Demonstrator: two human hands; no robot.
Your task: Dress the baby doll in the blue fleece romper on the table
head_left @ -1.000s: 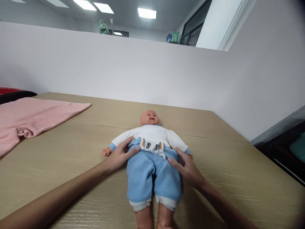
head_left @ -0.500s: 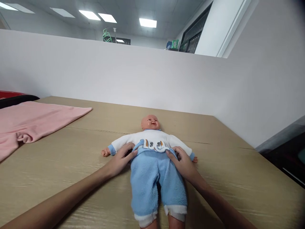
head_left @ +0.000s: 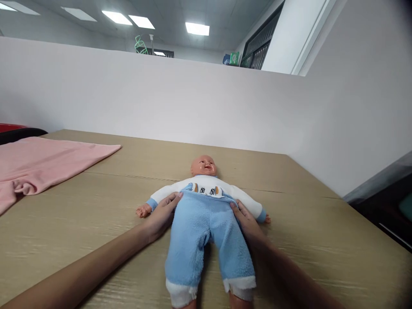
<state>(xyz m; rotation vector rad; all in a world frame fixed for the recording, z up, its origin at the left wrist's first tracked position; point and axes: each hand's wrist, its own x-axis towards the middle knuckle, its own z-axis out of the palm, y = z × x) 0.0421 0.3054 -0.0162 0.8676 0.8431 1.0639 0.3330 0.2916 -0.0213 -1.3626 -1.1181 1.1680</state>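
A baby doll (head_left: 204,165) lies on its back on the table, head toward the wall and arms spread. It wears a white top (head_left: 180,186) with blue cuffs and an animal face on the front, plus fuzzy light blue pants (head_left: 189,236) with white hems. My left hand (head_left: 165,213) pinches the waistband of the pants at the doll's hip on the left of the view. On the opposite hip, my right hand (head_left: 246,218) grips the same waistband. The waistband now covers the lower part of the animal face. The doll's feet are outside the view.
A pink cloth (head_left: 61,159) is spread on the left of the wooden table (head_left: 96,206), its near edge bunched. Behind the table stands a white partition wall (head_left: 180,98). Something black and red (head_left: 19,131) sits at the far left, and a dark object (head_left: 383,201) borders the right edge.
Both hands have drawn the waistband up toward the doll's chest, covering more of the animal face. The pant legs have spread apart a little. The view has shifted slightly.
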